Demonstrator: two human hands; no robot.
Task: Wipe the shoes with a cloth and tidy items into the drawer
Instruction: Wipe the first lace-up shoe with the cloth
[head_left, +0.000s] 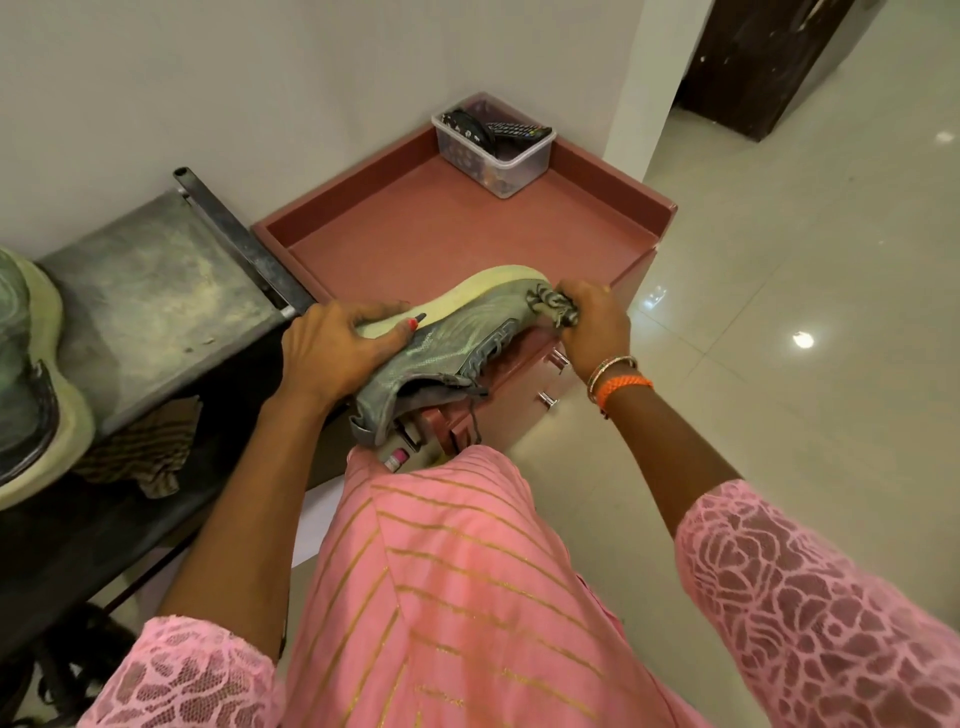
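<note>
A grey-green sneaker (457, 338) with a pale sole is held on its side above the front edge of a red-brown drawer unit (467, 228). My left hand (337, 348) grips its sole near the heel end. My right hand (592, 322) holds a bunched striped grey cloth (553, 304) against the toe. The second sneaker (31, 374) rests at the far left on a dusty metal rack (156, 306). An opened drawer (415, 441) shows under the held shoe, its contents mostly hidden.
A clear plastic box (498, 156) with remote controls stands at the back corner of the unit's tray top. Two metal drawer handles (550, 379) project on the front. A striped rag (140, 452) hangs under the rack. Tiled floor (779, 312) lies to the right.
</note>
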